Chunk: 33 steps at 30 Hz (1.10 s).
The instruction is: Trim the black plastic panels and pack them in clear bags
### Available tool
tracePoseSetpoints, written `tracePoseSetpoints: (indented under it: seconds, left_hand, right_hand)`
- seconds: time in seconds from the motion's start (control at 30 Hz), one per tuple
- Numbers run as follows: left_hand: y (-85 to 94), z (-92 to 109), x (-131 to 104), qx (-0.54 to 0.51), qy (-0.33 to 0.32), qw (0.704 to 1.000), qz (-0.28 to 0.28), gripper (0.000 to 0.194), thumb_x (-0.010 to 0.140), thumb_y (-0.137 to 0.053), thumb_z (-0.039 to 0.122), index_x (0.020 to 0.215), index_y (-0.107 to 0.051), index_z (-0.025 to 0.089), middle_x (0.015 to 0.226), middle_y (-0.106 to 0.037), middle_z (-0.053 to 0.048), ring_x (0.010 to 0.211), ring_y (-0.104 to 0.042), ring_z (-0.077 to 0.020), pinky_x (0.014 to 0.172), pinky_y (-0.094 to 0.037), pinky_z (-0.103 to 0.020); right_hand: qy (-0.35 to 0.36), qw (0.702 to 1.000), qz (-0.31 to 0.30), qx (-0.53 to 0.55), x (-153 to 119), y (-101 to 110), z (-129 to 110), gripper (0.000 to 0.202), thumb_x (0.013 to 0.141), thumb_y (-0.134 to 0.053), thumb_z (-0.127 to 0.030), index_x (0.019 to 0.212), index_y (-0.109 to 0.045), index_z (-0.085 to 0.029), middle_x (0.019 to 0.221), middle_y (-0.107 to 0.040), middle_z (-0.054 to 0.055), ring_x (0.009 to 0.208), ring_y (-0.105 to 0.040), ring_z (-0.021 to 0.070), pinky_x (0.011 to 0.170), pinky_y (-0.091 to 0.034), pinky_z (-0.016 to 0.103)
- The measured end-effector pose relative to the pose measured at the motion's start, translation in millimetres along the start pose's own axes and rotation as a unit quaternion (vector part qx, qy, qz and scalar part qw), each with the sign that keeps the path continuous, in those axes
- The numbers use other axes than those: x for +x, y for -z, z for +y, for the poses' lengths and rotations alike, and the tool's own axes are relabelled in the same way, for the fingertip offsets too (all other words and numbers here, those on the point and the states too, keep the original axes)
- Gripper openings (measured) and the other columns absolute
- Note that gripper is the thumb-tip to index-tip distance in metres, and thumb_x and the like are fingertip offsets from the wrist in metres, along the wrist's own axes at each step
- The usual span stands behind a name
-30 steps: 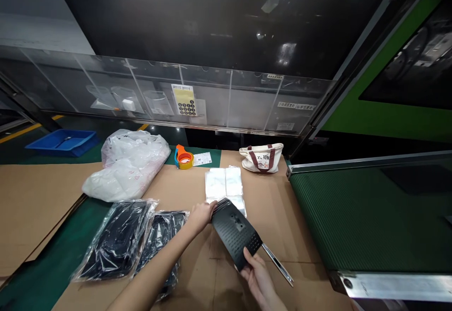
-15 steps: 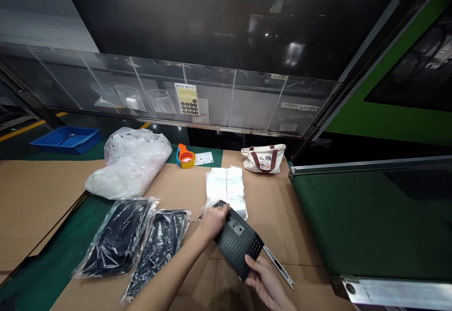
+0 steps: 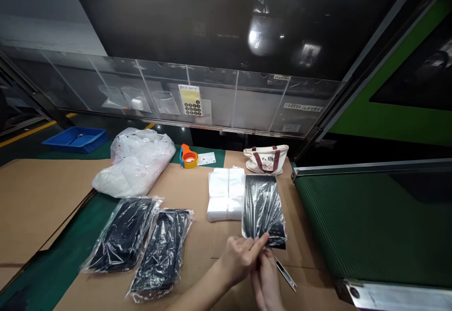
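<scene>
A black perforated panel (image 3: 263,198) has shiny clear plastic bag film over most of it, with its dark near edge showing bare. It lies just right of a stack of flat clear plastic bags (image 3: 226,195). My left hand (image 3: 240,257) is at the near end, index finger stretched onto the film, other fingers curled; what they pinch is partly hidden. Below it, my right hand (image 3: 267,275) is closed at the panel's near edge, fingertips partly covered. A slim metal strip (image 3: 286,274) rests on the cardboard beside my right hand.
Two bagged black panels (image 3: 122,235) lie at left. Behind them sit a white plastic sack (image 3: 139,163), a tape dispenser (image 3: 189,156) and a blue tray (image 3: 76,139). A canvas bag (image 3: 266,159) stands at the back. A green conveyor belt (image 3: 370,221) borders the right side.
The panel was tilted between both hands with its slotted surface bare; now it lies straighter, farther away, under clear film. My left hand has moved from its far end to the near end.
</scene>
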<state>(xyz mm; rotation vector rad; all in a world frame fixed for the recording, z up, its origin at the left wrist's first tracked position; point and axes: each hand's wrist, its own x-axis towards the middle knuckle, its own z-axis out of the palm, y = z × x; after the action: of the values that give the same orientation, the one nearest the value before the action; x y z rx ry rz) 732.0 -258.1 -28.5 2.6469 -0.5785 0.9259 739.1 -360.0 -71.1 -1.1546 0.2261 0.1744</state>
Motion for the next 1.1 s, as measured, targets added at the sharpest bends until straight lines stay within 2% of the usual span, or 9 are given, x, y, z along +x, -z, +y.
tracePoseSetpoints:
  seconds: [0.1, 0.2, 0.33, 0.47, 0.77, 0.83, 0.9, 1.0, 1.1]
  left_hand:
    - [8.3, 11, -5, -0.030, 0.062, 0.998, 0.011, 0.048, 0.083, -0.044, 0.008, 0.130, -0.035, 0.009, 0.052, -0.052, 0.002, 0.043, -0.046, -0.0108, 0.041, -0.030, -0.024]
    - [15.9, 19, -14, -0.173, 0.248, 0.953, -0.004, 0.044, 0.086, -0.038, 0.014, 0.130, -0.037, 0.012, 0.059, -0.059, -0.002, 0.049, -0.052, -0.0137, 0.047, -0.038, -0.024]
    - [31.8, 23, -24, -0.412, 0.402, 0.817, -0.039, 0.036, 0.083, -0.041, 0.022, 0.116, -0.054, 0.018, 0.092, -0.065, -0.011, 0.085, -0.059, -0.0218, 0.079, -0.044, -0.034]
    - [59.6, 15, -49, -0.486, 0.443, 0.751, -0.063, 0.027, 0.077, -0.051, 0.023, 0.101, -0.064, 0.019, 0.090, -0.066, -0.008, 0.080, -0.059, -0.0215, 0.081, -0.045, -0.034]
    - [89.1, -13, -96, -0.600, 0.614, 0.414, 0.302, 0.049, 0.078, -0.051, 0.045, 0.119, -0.045, 0.018, 0.100, -0.062, -0.009, 0.081, -0.060, -0.0203, 0.071, -0.048, -0.033]
    - [92.2, -17, -107, -0.492, 0.668, 0.450, 0.331, 0.046, 0.072, -0.060, 0.038, 0.110, -0.049, 0.014, 0.093, -0.064, -0.009, 0.080, -0.061, -0.0213, 0.072, -0.048, -0.032]
    - [101.6, -21, -126, -0.344, 0.698, 0.553, 0.295, 0.038, 0.074, -0.058, 0.037, 0.101, -0.055, 0.011, 0.091, -0.065, -0.011, 0.082, -0.061, -0.0235, 0.072, -0.047, -0.031]
    - [119.7, -18, -157, -0.065, 0.651, 0.741, 0.149, 0.039, 0.081, -0.046, 0.035, 0.111, -0.055, 0.012, 0.095, -0.065, -0.013, 0.075, -0.062, -0.0223, 0.065, -0.047, -0.029]
    - [123.1, -9, -173, 0.124, 0.526, 0.842, 0.011, 0.047, 0.085, -0.036, 0.020, 0.132, -0.036, 0.014, 0.083, -0.068, -0.008, 0.054, -0.060, -0.0157, 0.051, -0.044, -0.024]
  right_hand:
    - [0.040, 0.997, 0.020, -0.068, 2, 6, -10, 0.020, 0.063, -0.071, -0.032, 0.071, -0.065, -0.015, 0.070, -0.066, 0.002, 0.070, -0.059, 0.0182, 0.071, -0.049, 0.031]
    - [0.208, 0.950, -0.071, -0.221, 3, 6, -26, 0.034, 0.073, -0.061, -0.024, 0.107, -0.061, -0.019, 0.116, -0.057, 0.007, 0.109, -0.049, 0.0249, 0.099, -0.033, 0.041]
    - [0.457, 0.721, -0.239, -0.462, 2, -9, -36, 0.050, 0.084, -0.037, -0.008, 0.131, -0.037, -0.023, 0.141, -0.031, 0.004, 0.130, -0.022, 0.0255, 0.107, -0.017, 0.046]
    - [0.538, 0.592, -0.281, -0.531, -1, -24, -29, 0.054, 0.081, -0.036, -0.003, 0.132, -0.036, -0.017, 0.142, -0.030, 0.005, 0.130, -0.021, 0.0295, 0.107, -0.016, 0.048]
    - [0.544, 0.546, -0.375, -0.515, -18, -39, -1, 0.059, 0.078, -0.032, 0.003, 0.133, -0.033, -0.017, 0.134, -0.042, 0.005, 0.129, -0.026, 0.0265, 0.105, -0.026, 0.049]
    - [0.498, 0.574, -0.435, -0.484, -27, -36, 12, 0.061, 0.077, -0.031, 0.004, 0.133, -0.034, -0.019, 0.133, -0.044, 0.005, 0.127, -0.031, 0.0237, 0.101, -0.034, 0.042]
    - [0.412, 0.645, -0.484, -0.424, -38, -34, 23, 0.056, 0.078, -0.033, 0.001, 0.128, -0.042, -0.023, 0.126, -0.051, 0.004, 0.120, -0.041, 0.0206, 0.096, -0.041, 0.036]
    - [0.160, 0.794, -0.498, -0.309, -61, -52, 37, 0.037, 0.084, -0.040, -0.015, 0.116, -0.054, -0.027, 0.115, -0.060, 0.003, 0.107, -0.054, 0.0191, 0.092, -0.044, 0.034]
    - [-0.071, 0.850, -0.480, -0.205, -84, -94, 50, 0.046, 0.082, -0.051, -0.034, 0.125, -0.045, -0.023, 0.125, -0.052, 0.007, 0.109, -0.052, 0.0218, 0.091, -0.044, 0.035]
